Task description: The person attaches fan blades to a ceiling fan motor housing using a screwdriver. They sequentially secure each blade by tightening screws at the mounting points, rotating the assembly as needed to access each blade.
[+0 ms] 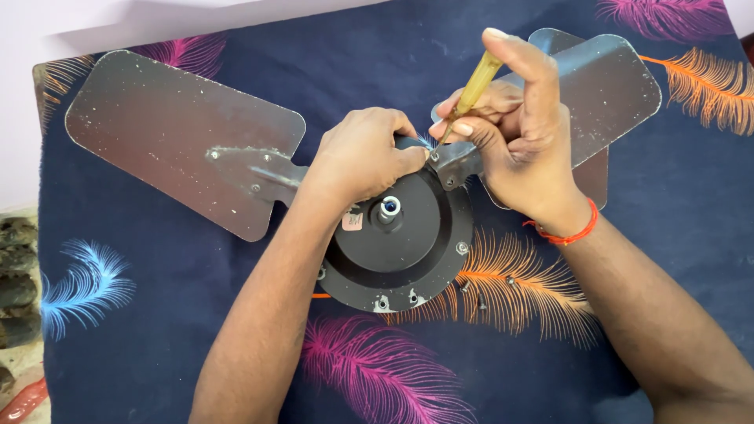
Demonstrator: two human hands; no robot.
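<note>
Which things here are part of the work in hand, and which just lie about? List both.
In the work:
- screwdriver, yellow handle, in the right hand
- fan motor housing, black, steadied by the left hand
- right blade, tip at its bracket screw

Lying about:
- left blade
- loose screws on the feather-print cloth
- dark objects at the left edge

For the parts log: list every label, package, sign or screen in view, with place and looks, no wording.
Sticker label: on the black fan motor hub, just left of the centre shaft and below the left hand; small, roughly square, pale pinkish-white with dark print.
No packages, signs or screens show.
</note>
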